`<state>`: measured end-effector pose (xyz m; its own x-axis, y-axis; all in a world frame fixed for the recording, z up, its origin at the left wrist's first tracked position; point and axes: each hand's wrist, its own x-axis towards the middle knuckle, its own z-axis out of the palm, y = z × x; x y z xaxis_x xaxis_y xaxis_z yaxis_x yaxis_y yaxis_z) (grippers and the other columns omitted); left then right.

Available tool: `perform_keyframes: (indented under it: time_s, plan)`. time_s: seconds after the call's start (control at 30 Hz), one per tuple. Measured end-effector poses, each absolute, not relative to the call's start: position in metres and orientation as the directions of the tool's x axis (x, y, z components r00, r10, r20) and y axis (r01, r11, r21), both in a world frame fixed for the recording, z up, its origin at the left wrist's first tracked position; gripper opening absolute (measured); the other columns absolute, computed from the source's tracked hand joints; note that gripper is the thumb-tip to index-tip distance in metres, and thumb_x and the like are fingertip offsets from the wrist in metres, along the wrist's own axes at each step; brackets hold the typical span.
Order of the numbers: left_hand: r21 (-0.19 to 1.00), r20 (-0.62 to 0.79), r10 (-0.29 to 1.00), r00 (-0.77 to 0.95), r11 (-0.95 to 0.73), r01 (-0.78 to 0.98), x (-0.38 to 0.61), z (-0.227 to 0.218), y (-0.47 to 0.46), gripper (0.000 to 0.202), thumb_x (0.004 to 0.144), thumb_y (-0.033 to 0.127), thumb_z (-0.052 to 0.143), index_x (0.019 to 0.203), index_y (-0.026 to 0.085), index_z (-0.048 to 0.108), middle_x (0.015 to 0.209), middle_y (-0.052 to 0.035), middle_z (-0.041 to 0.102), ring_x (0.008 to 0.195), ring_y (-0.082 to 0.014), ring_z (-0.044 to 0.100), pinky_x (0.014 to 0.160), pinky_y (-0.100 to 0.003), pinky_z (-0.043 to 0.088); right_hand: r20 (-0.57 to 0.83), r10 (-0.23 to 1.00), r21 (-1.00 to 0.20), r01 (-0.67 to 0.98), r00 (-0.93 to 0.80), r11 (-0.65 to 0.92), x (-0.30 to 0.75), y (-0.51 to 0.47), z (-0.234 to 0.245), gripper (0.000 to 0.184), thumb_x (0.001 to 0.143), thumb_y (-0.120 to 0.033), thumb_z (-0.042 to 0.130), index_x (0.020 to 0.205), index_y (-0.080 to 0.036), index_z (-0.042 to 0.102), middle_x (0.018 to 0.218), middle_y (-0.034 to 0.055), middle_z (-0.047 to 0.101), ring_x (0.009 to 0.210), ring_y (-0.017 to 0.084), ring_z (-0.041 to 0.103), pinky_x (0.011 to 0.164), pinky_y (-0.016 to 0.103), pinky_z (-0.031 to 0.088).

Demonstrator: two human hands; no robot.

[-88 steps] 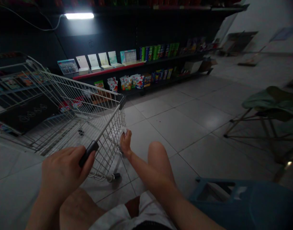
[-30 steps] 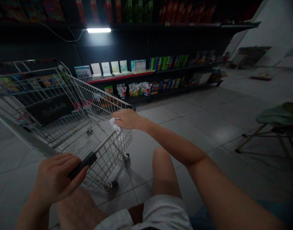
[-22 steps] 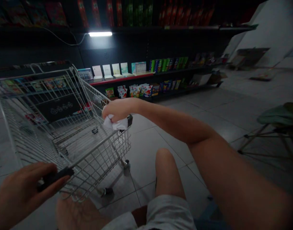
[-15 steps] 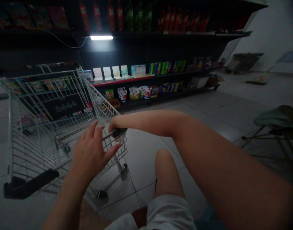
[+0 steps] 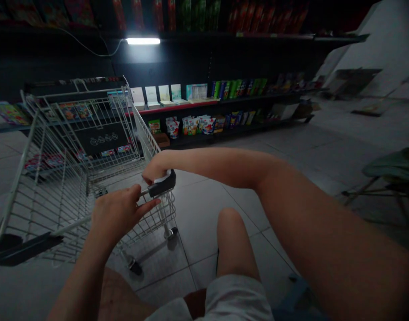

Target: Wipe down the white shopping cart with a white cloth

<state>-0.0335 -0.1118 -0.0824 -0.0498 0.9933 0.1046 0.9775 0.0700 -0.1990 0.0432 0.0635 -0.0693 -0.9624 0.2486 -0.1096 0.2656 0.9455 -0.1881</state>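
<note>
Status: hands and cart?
Right hand on cart handle, white cloth under it. Left hand at the handle bar, fingers spread. Knee right of the cart.

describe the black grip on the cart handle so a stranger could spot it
Start at the silver wire shopping cart on the grey tiled floor. On its near bar, find the short black plastic grip under the right hand; a second black piece sits at the bar's far left end, away from both hands.
</note>
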Motion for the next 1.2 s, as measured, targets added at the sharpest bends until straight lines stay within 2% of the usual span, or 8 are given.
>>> perform_keyframes:
  time_s: [0.1,0.2,0.33,0.5,0.8,0.93,1.03,1.2]
  plan:
    - [-0.183,0.089,0.996,-0.025,0.041,0.982,-0.045,-0.082,-0.112,0.063,0.087,0.077,0.031,0.088,0.022,0.060,0.083,-0.0089,0.074,0.077,-0.0278,0.070,0.053,-0.029,0.030,-0.017,0.223,-0.129,0.224,-0.975,0.966,0.071,0.053,-0.063,0.004,0.072,-0.016,0.071,0.069,-0.017,0.069,0.059,-0.0032,0.061,0.063,0.011,0.057,0.072,0.028,0.046]
    - [-0.136,0.075,0.997,0.005,0.005,0.991,-0.056,-0.082,-0.113,0.062,0.084,0.079,0.038,0.093,0.022,0.061,0.086,-0.0076,0.074,0.079,-0.0269,0.070,0.055,-0.029,0.033,0.431,0.265,-0.173,0.209,-0.863,0.962,0.109,0.042,-0.075,0.012,0.082,-0.025,0.062,0.091,-0.019,0.068,0.085,0.0013,0.069,0.083,0.015,0.063,0.082,0.029,0.047]
    - [-0.116,0.124,0.989,0.080,-0.066,0.991,-0.051,-0.081,-0.102,0.056,0.082,0.072,0.051,0.108,0.023,0.059,0.104,-0.0077,0.074,0.092,-0.0267,0.070,0.061,-0.029,0.039,0.788,0.560,-0.493,0.285,-0.254,0.822,0.122,0.015,-0.157,0.022,0.089,-0.029,0.049,0.106,-0.020,0.059,0.104,0.0071,0.067,0.101,0.017,0.063,0.092,0.031,0.049]
    - [-0.231,0.072,0.979,0.192,-0.171,0.958,-0.028,-0.081,-0.083,0.043,0.086,0.060,0.053,0.100,0.021,0.061,0.096,-0.0106,0.075,0.087,-0.0310,0.070,0.063,-0.033,0.041,0.505,0.849,-0.860,0.166,0.152,0.482,0.081,-0.019,-0.253,0.025,0.088,-0.024,0.036,0.107,-0.017,0.051,0.098,0.0102,0.065,0.093,0.018,0.064,0.086,0.032,0.053]
    - [-0.307,0.053,0.988,0.147,-0.124,0.944,-0.025,-0.080,-0.089,0.027,0.090,0.046,0.046,0.095,0.022,0.057,0.094,-0.0078,0.074,0.084,-0.0250,0.070,0.062,-0.031,0.039,0.643,0.712,-0.753,0.059,0.282,0.656,0.104,-0.021,-0.222,0.021,0.083,-0.026,0.042,0.100,-0.020,0.052,0.096,0.0076,0.061,0.095,0.020,0.060,0.095,0.039,0.050]
    - [-0.304,0.045,0.991,0.124,-0.104,0.947,-0.023,-0.079,-0.087,0.023,0.083,0.039,0.054,0.099,0.022,0.059,0.096,-0.0084,0.075,0.087,-0.0274,0.071,0.064,-0.032,0.040,0.853,0.521,-0.517,0.091,-0.020,0.851,0.116,-0.007,-0.184,0.021,0.081,-0.024,0.047,0.100,-0.021,0.055,0.096,0.0057,0.060,0.097,0.020,0.058,0.092,0.036,0.050]
    - [-0.308,0.067,0.988,0.140,-0.113,0.945,-0.023,-0.079,-0.087,0.025,0.084,0.042,0.052,0.098,0.022,0.059,0.096,-0.0085,0.075,0.088,-0.0284,0.071,0.065,-0.032,0.041,0.735,0.604,-0.581,0.173,-0.309,0.795,0.106,0.040,-0.145,0.019,0.080,-0.019,0.049,0.096,-0.018,0.058,0.098,0.0047,0.059,0.098,0.017,0.058,0.091,0.031,0.050]
    - [-0.319,0.073,0.988,0.135,-0.106,0.942,-0.024,-0.079,-0.088,0.025,0.085,0.044,0.049,0.093,0.022,0.057,0.093,-0.0078,0.075,0.084,-0.0277,0.071,0.062,-0.033,0.040,0.632,0.750,-0.676,0.334,-0.197,0.657,0.084,0.079,-0.124,0.013,0.083,-0.017,0.051,0.093,-0.016,0.059,0.098,0.0055,0.060,0.099,0.017,0.057,0.095,0.031,0.047]
